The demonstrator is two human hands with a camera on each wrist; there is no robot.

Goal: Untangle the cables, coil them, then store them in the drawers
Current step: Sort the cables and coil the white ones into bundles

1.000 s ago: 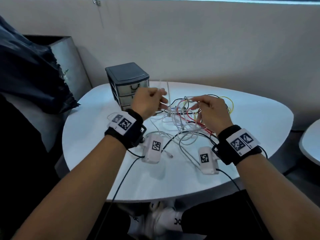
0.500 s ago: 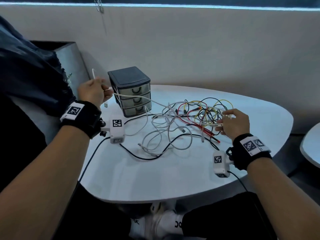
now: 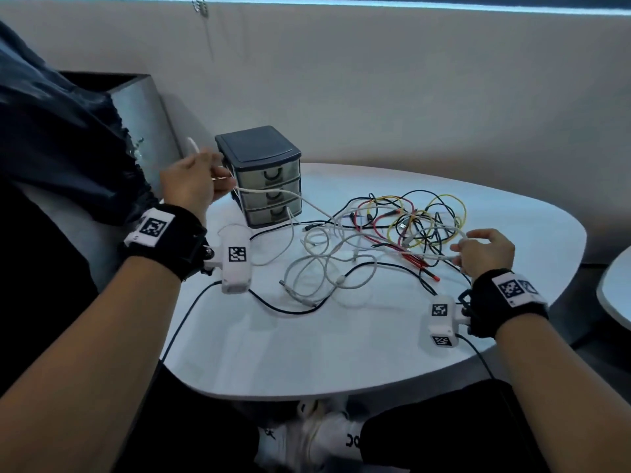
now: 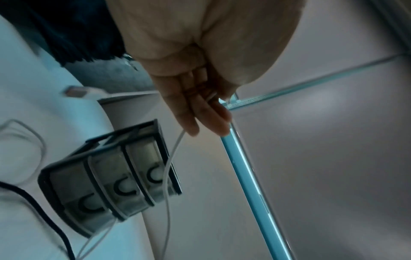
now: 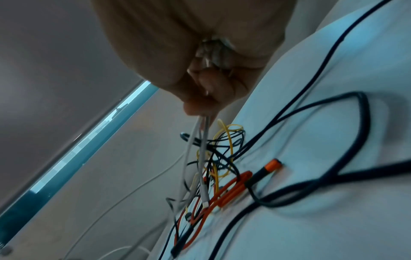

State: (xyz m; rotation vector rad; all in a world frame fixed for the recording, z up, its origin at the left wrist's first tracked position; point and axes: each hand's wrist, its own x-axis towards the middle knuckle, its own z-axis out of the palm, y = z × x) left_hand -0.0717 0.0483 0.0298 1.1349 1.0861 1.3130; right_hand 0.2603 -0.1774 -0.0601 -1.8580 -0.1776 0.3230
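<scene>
While the three-drawer organizer (image 3: 261, 175) stands at the far left of the white table (image 3: 307, 353), all three of its translucent drawers sit pushed in, each with a dark curved handle; the left wrist view shows pale, cloudy fronts, and what lies inside cannot be told. The left hand (image 3: 191, 180) is raised just beside the organizer's left side, its fingers (image 4: 201, 112) curled and pinching a white cable (image 3: 273, 192) whose short end pokes up above the knuckles. From that pinch the cable runs across the drawer fronts and down to the tangle of cables (image 3: 392, 233) spread over the middle of the table, where white, black, red and yellow strands cross one another. None of them is coiled. The right hand (image 3: 485, 250) hovers at the right edge of the tangle, thumb and fingertips closed on white strands (image 5: 201, 140) lifted off the tabletop, the other fingers loosely bent. A dark bag (image 3: 61, 138) hangs to the left of the table, beside a grey bin (image 3: 143, 110).
</scene>
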